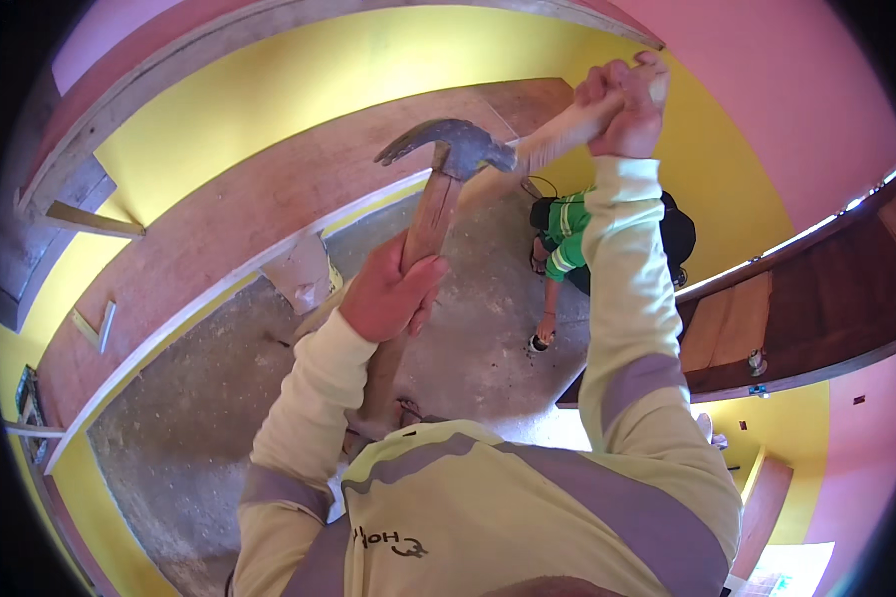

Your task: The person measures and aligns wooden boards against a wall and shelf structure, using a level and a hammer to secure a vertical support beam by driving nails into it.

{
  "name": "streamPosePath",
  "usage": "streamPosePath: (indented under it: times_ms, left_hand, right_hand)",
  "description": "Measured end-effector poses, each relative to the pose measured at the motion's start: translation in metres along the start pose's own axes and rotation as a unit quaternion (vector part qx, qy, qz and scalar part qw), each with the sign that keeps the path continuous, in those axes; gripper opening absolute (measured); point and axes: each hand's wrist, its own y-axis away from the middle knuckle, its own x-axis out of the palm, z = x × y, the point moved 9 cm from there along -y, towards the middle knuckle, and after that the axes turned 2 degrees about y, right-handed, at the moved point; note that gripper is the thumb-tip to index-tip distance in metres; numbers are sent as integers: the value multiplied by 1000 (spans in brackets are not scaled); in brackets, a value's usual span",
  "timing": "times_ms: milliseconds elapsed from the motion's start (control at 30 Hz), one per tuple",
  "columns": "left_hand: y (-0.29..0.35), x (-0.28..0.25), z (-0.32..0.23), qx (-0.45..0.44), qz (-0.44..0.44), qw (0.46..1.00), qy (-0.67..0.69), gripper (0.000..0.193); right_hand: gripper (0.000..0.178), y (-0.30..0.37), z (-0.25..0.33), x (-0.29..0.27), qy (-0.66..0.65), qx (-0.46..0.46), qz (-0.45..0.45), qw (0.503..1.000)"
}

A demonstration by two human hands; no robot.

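Note:
My left hand (393,291) is wrapped around the wooden handle of a claw hammer (465,149). Its grey head is uppermost, the claw pointing left and the striking face right. Raised at the upper right, my right hand (627,109) grips a pale length of wood (558,137). That wood slants down to the left and passes behind the hammer head, which hides part of it. The striking face overlaps the wood in view; I cannot tell whether they touch.
A person in a green striped top (570,231) crouches below, one hand at a small dark cup (539,343) on the concrete floor (239,408). A wooden ledge (269,194) runs along the yellow wall. A brown door (796,318) stands at right; a pale bag-like thing (301,271) lies near the ledge.

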Motion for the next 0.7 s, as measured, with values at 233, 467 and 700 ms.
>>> streamPosePath:
  times_ms: [233,467,700]
  left_hand:
    - [39,-77,-67,217,-132,890,378,24]
    - [44,-42,-36,-3,27,986,-165,22]
    - [154,-188,53,61,-234,970,-17,23]
  right_hand:
    - [36,12,7,8,-58,0,45,997]
    - [34,12,5,66,-24,-14,90,996]
    - [31,6,32,64,119,-32,53,991]
